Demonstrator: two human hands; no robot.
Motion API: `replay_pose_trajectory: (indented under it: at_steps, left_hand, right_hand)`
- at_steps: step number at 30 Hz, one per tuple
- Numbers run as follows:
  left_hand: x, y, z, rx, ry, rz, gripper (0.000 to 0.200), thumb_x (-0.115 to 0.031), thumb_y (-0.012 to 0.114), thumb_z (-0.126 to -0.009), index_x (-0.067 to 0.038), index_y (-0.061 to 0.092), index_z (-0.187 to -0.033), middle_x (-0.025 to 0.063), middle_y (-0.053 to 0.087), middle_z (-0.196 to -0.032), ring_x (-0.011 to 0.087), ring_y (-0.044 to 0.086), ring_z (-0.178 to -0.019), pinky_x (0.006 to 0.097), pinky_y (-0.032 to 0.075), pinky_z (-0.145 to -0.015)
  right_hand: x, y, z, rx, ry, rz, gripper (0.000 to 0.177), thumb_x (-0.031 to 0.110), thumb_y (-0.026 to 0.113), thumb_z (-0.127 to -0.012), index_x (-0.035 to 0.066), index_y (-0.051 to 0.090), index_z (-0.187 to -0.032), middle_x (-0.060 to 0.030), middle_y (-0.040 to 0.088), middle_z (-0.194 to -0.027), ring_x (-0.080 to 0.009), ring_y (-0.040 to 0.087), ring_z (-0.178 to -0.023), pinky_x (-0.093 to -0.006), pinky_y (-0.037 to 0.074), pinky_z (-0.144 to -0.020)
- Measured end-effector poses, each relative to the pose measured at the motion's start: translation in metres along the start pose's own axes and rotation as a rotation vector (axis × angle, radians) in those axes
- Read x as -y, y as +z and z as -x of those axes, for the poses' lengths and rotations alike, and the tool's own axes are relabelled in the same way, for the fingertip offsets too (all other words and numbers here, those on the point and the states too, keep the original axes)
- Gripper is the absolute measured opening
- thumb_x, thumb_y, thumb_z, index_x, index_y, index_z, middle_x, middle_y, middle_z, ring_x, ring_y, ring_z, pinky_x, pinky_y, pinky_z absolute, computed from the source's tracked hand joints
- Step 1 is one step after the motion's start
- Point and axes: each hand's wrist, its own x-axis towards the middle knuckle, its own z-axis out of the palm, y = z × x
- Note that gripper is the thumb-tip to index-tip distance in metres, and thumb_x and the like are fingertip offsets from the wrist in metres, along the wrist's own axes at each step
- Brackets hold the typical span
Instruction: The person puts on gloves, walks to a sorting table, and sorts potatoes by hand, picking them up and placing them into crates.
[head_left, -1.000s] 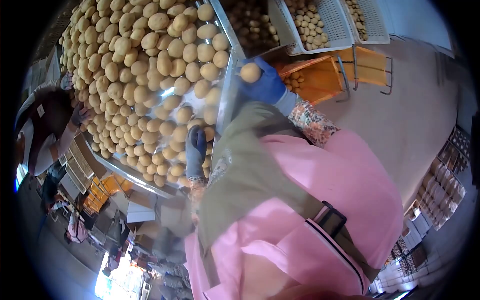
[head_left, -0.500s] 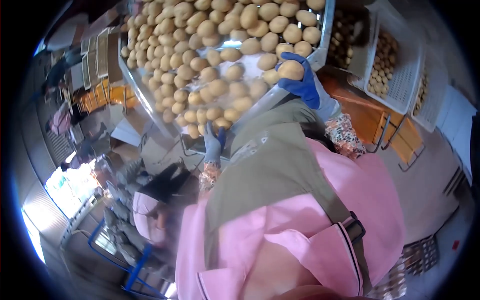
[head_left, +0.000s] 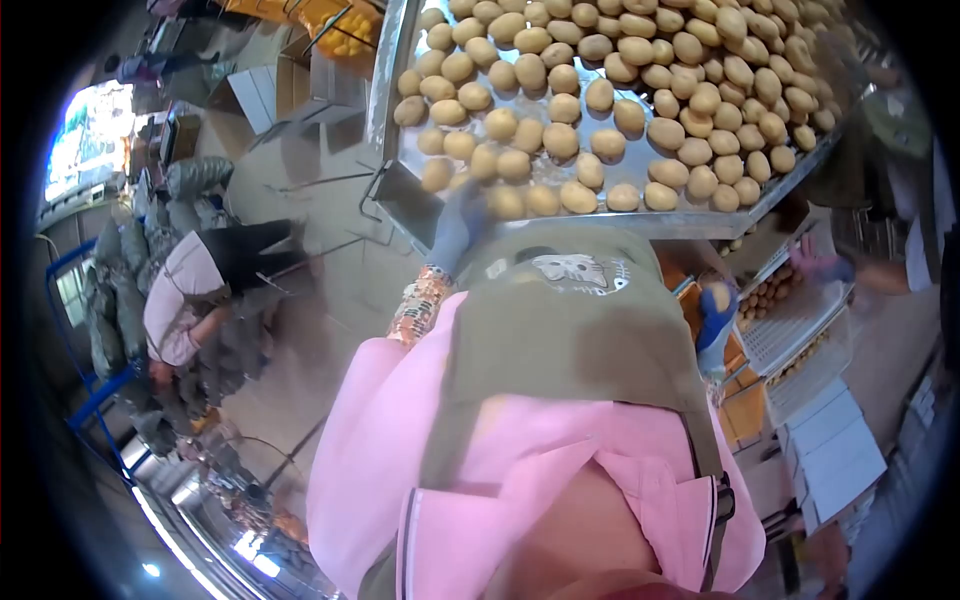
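Note:
Many potatoes (head_left: 560, 140) lie spread over a metal-rimmed sorting tray (head_left: 690, 225) before me. My left hand (head_left: 458, 228), in a grey-blue glove, is at the tray's near left edge. Its fingers reach out to the closest potatoes, somewhat blurred, and I see nothing held in them. Away from the tray, low on the right, my right hand (head_left: 712, 325) in a blue glove is closed round a single potato (head_left: 718, 296). Beside that hand stands a white perforated crate (head_left: 790, 322) with small brown round produce in it.
An orange crate (head_left: 742, 405) and white boxes (head_left: 830, 445) stand at the right. A co-worker's pink-gloved hand (head_left: 822, 262) reaches over the crates. On the left, another person (head_left: 190, 290) bends beside filled sacks (head_left: 120, 270). Cardboard boxes (head_left: 300, 85) stand behind the tray's left side.
The view has swung to the right. My right hand has moved from the tray's edge to beside the crates, carrying the potato. My left hand stays at the near edge of the tray.

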Motion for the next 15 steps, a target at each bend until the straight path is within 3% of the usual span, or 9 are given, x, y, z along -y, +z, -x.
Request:
replay_pose_trajectory:
  at_steps: [1, 4, 6, 7, 8, 9, 11, 14, 15]
  left_hand:
    - [0.0, -0.001, 0.002, -0.015, -0.006, 0.022, 0.053, -0.026, 0.055, -0.092, 0.002, 0.042, -0.135, 0.0217, 0.055, -0.128, 0.0329, 0.052, -0.121, 0.0381, 0.04, -0.102]
    - [0.01, 0.0, 0.003, -0.039, 0.07, -0.105, 0.049, -0.028, 0.058, -0.088, -0.007, 0.05, -0.132, 0.0165, 0.053, -0.132, 0.0384, 0.049, -0.122, 0.0435, 0.038, -0.103]
    - [-0.031, -0.005, -0.002, -0.067, 0.133, -0.315, 0.048, -0.03, 0.059, -0.087, -0.011, 0.052, -0.131, 0.0145, 0.051, -0.135, 0.0371, 0.045, -0.125, 0.0447, 0.036, -0.104]
    - [-0.046, -0.006, -0.002, -0.082, 0.203, -0.538, 0.046, -0.032, 0.059, -0.087, -0.016, 0.055, -0.13, 0.0126, 0.049, -0.137, 0.0358, 0.041, -0.129, 0.046, 0.034, -0.105]
    - [-0.012, 0.016, -0.015, -0.044, 0.283, -0.38, 0.046, -0.037, 0.059, -0.086, -0.023, 0.055, -0.129, 0.0101, 0.044, -0.141, 0.0359, 0.034, -0.134, 0.0501, 0.03, -0.106]
    - [-0.015, 0.018, -0.017, 0.112, 0.287, -0.498, 0.045, -0.04, 0.058, -0.086, -0.025, 0.055, -0.129, 0.0109, 0.033, -0.149, 0.0405, 0.024, -0.138, 0.0558, 0.022, -0.109]
    - [-0.054, 0.017, -0.012, 0.203, 0.158, -0.622, 0.045, -0.041, 0.059, -0.086, -0.03, 0.055, -0.129, 0.0085, 0.02, -0.155, 0.0442, 0.012, -0.141, 0.0622, 0.011, -0.11]
    - [-0.033, 0.016, -0.024, 0.222, 0.23, -0.594, 0.047, -0.044, 0.06, -0.085, -0.035, 0.053, -0.13, 0.0037, 0.013, -0.158, 0.0446, 0.001, -0.142, 0.065, 0.003, -0.11]
    - [-0.015, 0.015, -0.032, 0.153, 0.319, -0.746, 0.051, -0.048, 0.061, -0.083, -0.036, 0.051, -0.132, 0.0013, 0.018, -0.157, 0.0449, 0.005, -0.142, 0.0665, 0.003, -0.109]
  right_hand:
    - [-0.053, -0.025, 0.0, -0.018, -0.022, 0.186, 0.043, 0.02, 0.066, -0.086, -0.002, 0.052, -0.121, -0.0062, 0.058, -0.103, -0.0136, 0.054, -0.089, -0.027, 0.046, -0.078]
    - [0.023, -0.008, 0.01, -0.074, 0.231, 0.462, 0.04, 0.02, 0.063, -0.088, -0.003, 0.054, -0.12, -0.0079, 0.059, -0.105, -0.0159, 0.055, -0.093, -0.0294, 0.046, -0.082]
    - [0.047, 0.023, -0.017, -0.07, -0.105, 0.249, 0.039, 0.019, 0.059, -0.091, -0.003, 0.054, -0.122, -0.0086, 0.061, -0.104, -0.0156, 0.056, -0.093, -0.0281, 0.046, -0.084]
    - [0.071, 0.05, -0.027, 0.021, -0.098, 0.173, 0.037, 0.017, 0.056, -0.093, -0.003, 0.053, -0.123, -0.0077, 0.06, -0.107, -0.0147, 0.055, -0.094, -0.027, 0.045, -0.084]
    - [0.093, 0.087, -0.038, 0.109, -0.094, 0.095, 0.036, 0.015, 0.053, -0.094, -0.003, 0.052, -0.125, -0.0069, 0.06, -0.109, -0.0138, 0.055, -0.095, -0.026, 0.044, -0.085]
    - [0.1, 0.123, -0.048, 0.33, -0.133, -0.212, 0.035, 0.01, 0.051, -0.095, -0.002, 0.05, -0.128, -0.0046, 0.057, -0.116, -0.0134, 0.053, -0.099, -0.0255, 0.043, -0.087]
    - [0.091, 0.196, -0.082, 0.595, 0.062, -0.238, 0.036, 0.014, 0.05, -0.095, 0.002, 0.05, -0.129, -0.0059, 0.054, -0.122, -0.0159, 0.052, -0.104, -0.0275, 0.043, -0.089]
    - [0.09, 0.29, -0.087, 1.143, -0.626, 0.671, 0.039, 0.027, 0.05, -0.095, 0.012, 0.051, -0.131, -0.0173, 0.054, -0.124, -0.0276, 0.052, -0.113, -0.0377, 0.041, -0.097]
    - [0.106, 0.307, -0.078, 1.281, -0.771, 0.727, 0.04, 0.032, 0.05, -0.095, 0.015, 0.051, -0.132, -0.0211, 0.054, -0.125, -0.0315, 0.051, -0.117, -0.0411, 0.04, -0.099]
